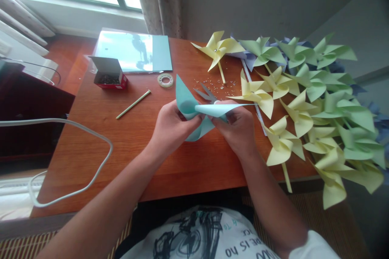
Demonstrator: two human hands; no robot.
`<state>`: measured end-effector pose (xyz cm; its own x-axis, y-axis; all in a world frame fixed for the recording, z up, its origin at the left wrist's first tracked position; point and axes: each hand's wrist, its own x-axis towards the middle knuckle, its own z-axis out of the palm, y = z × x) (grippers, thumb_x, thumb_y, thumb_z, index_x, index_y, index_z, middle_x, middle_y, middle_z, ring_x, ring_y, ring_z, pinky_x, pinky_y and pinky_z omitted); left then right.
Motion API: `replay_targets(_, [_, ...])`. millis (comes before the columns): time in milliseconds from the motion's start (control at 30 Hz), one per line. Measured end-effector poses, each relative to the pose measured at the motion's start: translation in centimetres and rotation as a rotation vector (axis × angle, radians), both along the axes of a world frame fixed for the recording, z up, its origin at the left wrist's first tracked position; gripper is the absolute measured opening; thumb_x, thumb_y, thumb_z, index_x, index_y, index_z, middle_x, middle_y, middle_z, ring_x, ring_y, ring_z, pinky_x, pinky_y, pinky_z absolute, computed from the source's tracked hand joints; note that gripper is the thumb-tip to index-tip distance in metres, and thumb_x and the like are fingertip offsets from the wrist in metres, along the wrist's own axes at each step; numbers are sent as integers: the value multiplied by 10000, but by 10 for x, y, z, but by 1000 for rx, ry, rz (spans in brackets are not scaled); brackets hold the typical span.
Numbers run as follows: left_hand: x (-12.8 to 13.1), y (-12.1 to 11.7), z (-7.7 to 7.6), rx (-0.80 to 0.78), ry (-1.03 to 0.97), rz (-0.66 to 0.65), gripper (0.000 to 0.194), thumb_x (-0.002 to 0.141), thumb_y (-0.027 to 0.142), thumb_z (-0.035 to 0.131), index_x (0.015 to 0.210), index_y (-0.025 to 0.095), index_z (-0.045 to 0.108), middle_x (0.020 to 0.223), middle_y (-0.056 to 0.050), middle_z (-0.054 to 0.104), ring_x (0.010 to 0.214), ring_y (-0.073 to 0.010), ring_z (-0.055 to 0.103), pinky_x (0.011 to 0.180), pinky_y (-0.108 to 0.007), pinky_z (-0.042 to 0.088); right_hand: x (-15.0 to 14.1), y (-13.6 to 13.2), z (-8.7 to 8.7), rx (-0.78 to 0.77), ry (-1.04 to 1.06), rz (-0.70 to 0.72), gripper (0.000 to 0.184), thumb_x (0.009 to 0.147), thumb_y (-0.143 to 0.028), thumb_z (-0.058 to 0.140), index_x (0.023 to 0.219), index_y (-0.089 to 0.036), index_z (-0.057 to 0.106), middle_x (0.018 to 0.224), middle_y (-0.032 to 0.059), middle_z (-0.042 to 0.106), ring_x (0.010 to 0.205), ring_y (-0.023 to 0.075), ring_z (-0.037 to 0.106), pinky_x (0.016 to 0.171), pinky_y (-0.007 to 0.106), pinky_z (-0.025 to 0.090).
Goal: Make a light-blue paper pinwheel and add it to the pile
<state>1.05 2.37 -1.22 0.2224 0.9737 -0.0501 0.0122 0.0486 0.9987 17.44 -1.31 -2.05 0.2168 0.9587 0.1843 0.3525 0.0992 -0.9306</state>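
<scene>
Between my hands, above the table, is a light blue paper pinwheel with its blades curled toward the middle. My left hand pinches its left side, thumb near the centre. From the right, my right hand grips the paper, its thumb also close to the centre; some fingers are hidden behind the blades. Just beyond the pinwheel lie open scissors, their handles mostly covered. A pale green rolled paper stick rests on the table to the left, apart from my hands.
Yellow pinwheels and green pinwheels crowd the right side. At the back left are a red box of small dark pieces, a tape roll and blue sheets. A white cable loops over the left edge. Small scraps lie near the scissors.
</scene>
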Motion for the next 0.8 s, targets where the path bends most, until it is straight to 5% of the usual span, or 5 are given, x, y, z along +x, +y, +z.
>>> replay_targets(800, [-1,0,-1,-30,47,41,119,679,199,791,751,132,723,678,0,678,634,-162,601,616,-265,495,-2,0,1,0,-51,-14,108,758,-199,732,860,-234,733,893,9,758,751,201,680,683,316,541])
